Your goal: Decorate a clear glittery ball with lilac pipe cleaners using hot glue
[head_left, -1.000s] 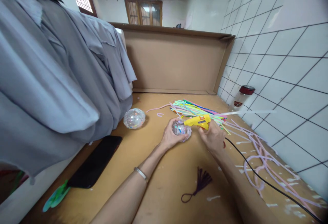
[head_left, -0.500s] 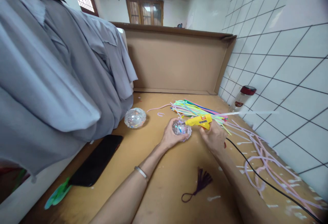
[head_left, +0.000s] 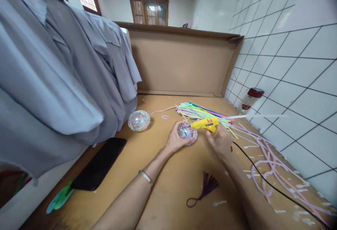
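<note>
My left hand (head_left: 177, 139) is closed around a small clear bowl-shaped piece (head_left: 186, 132) with an iridescent, bumpy rim, its hollow facing up. In my right hand (head_left: 220, 139) is a yellow hot glue gun (head_left: 204, 124), its nozzle at the edge of that piece; whether the tip touches cannot be made out. A long clear glue stick (head_left: 252, 116) juts from the back of the gun. Left of my hands a similar clear bowl-shaped piece (head_left: 139, 120) rests on the table.
Behind the gun lies a bundle of coloured pipe cleaners (head_left: 195, 110). A dark tassel (head_left: 205, 188) lies in front; a black phone (head_left: 100, 165) is at left. Pink and lilac strands (head_left: 263, 163) and a black cable (head_left: 279, 184) run along the right. A red-lidded jar (head_left: 251, 100) stands by the tiled wall.
Almost nothing differs. Both hands, the clear piece and the glue gun keep the same positions, apart from a very slight shift of the whole view.
</note>
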A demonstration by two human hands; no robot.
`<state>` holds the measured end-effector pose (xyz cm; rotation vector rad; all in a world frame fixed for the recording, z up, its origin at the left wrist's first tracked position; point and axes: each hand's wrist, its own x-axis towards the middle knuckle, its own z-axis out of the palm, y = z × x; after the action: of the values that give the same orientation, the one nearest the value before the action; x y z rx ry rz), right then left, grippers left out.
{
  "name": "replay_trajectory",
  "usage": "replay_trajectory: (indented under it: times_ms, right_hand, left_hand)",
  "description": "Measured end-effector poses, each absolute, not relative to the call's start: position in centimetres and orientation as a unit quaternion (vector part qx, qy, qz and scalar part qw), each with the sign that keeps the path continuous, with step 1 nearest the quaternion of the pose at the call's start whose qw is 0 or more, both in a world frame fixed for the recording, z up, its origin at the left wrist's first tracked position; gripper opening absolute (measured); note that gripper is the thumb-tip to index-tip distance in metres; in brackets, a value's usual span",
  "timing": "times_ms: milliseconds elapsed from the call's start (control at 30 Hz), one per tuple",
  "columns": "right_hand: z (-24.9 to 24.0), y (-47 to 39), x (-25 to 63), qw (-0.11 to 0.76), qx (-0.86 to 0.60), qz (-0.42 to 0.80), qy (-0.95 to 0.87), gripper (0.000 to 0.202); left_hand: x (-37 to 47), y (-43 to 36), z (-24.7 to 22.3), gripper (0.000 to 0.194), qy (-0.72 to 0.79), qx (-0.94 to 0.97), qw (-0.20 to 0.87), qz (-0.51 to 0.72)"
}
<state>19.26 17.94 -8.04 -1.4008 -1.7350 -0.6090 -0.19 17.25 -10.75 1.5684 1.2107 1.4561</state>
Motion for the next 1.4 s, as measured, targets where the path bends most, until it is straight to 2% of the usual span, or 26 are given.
replay_trajectory:
  times_ms: [367, 733, 900, 1067, 1400]
  right_hand:
    - [-8.0, 18.0, 19.3, 0.39, -0.575, -0.221, -0.685, 0.019]
    - [-7.5, 18.0, 19.2, 0.369, -0.635, -0.092, -0.672, 0.025]
    - [-6.3, 18.1, 19.1, 0.337, -0.705, -0.015, -0.623, 0.028]
    - [-5.7, 18.1, 20.2, 0.286, -0.755, 0.011, -0.59, 0.036]
    - [-8.8, 17.3, 23.9, 0.165, -0.794, 0.011, -0.585, 0.04]
  left_hand:
    - [-0.2, 17.2, -10.7, 0.069, 0.461, 0.599, 0.339, 0.56]
    - [-0.1, 17.1, -10.5, 0.067, 0.468, 0.602, 0.334, 0.554]
    - [-0.2, 17.3, -10.8, 0.065, 0.471, 0.608, 0.321, 0.553]
    - [-0.2, 17.4, -11.0, 0.068, 0.476, 0.612, 0.306, 0.553]
    - [0.0, 17.2, -10.7, 0.066, 0.484, 0.609, 0.314, 0.545]
